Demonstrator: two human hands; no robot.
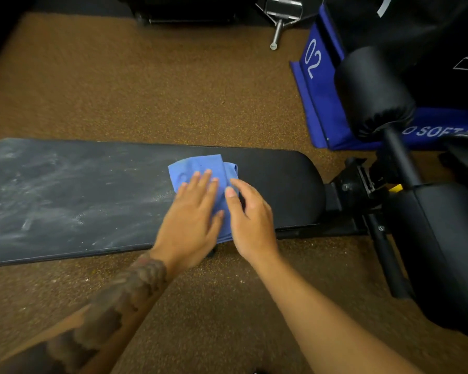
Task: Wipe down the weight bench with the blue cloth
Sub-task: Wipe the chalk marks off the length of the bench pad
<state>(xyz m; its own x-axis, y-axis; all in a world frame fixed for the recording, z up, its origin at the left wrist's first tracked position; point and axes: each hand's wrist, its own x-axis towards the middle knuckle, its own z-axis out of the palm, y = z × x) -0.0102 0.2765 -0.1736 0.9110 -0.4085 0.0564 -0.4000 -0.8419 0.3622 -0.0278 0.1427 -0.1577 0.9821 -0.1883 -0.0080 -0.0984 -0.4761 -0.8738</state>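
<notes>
Blue cloth point(200, 167) (folded) on bench point(277, 184).

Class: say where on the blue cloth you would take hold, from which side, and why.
Pinch the raised, doubled fold at the right edge of the blue cloth, coming from the right. Elsewhere it lies flat on the bench pad, and the left hand presses its middle.

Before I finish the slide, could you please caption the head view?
Left hand presses the blue cloth on the bench, right hand pinches its edge; dusty smears streak one end.
</notes>
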